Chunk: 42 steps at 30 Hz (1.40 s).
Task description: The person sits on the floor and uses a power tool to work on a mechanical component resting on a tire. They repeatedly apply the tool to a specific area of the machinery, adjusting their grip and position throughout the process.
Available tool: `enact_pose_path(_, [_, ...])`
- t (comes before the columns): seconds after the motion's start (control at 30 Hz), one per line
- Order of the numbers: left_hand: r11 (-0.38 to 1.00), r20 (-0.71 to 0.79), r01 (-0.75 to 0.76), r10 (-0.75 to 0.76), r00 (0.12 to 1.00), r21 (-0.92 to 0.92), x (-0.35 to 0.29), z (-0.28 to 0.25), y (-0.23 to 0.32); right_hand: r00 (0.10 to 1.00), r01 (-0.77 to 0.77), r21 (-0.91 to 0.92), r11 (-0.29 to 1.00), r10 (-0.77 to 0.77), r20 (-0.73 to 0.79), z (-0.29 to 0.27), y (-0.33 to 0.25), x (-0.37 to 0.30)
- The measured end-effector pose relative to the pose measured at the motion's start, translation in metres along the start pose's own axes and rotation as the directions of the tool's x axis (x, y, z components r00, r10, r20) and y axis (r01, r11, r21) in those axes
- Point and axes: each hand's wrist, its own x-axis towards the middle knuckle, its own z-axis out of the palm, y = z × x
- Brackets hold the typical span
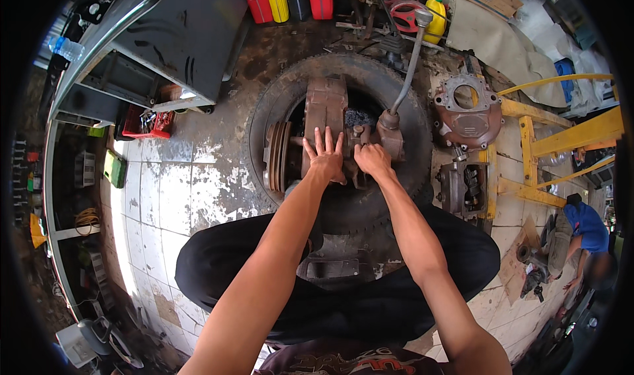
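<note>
A rusty brown gearbox (325, 107) lies across a large worn tyre (277, 97) in front of my knees. At its left end is a round ribbed drum (278, 157). A long grey gear lever (411, 68) rises from its right end. My left hand (323, 158) rests flat on the housing, fingers spread and pointing away from me. Close to its right, my right hand (373, 158) is closed against the gearbox next to the lever's base (391, 132). Whatever its curled fingers grip is hidden beneath them.
Right of the tyre lie a bell housing (467, 114) and an open casing with gears (463, 187), beside a yellow metal frame (528, 150). A metal bench (165, 38) and red tool tray (146, 122) stand left. Another person (588, 229) works at the far right.
</note>
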Motion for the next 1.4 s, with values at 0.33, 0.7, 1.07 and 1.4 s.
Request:
enact_pose_path(0.33, [0.999,0.009,0.040,-0.040,0.999,-0.001,-0.008,0.003,-0.013,0.958,-0.267,0.172,0.948,0.243,0.151,-0.027,-0.030,0.011])
enact_pose_path(0.7, [0.998,0.021,0.064,-0.064,0.998,0.006,-0.010,0.001,-0.010,0.825,-0.563,0.603,0.565,0.432,0.365,-0.121,0.041,-0.038])
enact_pose_path(1.07, [0.999,0.019,0.040,-0.040,0.999,-0.017,-0.003,0.003,-0.008,0.858,-0.464,0.644,0.608,0.491,0.155,-0.026,0.005,-0.009])
enact_pose_path(1.4, [0.997,0.014,0.073,-0.073,0.997,0.005,-0.003,0.008,-0.011,0.728,-0.277,0.796,-0.539,0.423,0.540,-0.027,-0.004,-0.041])
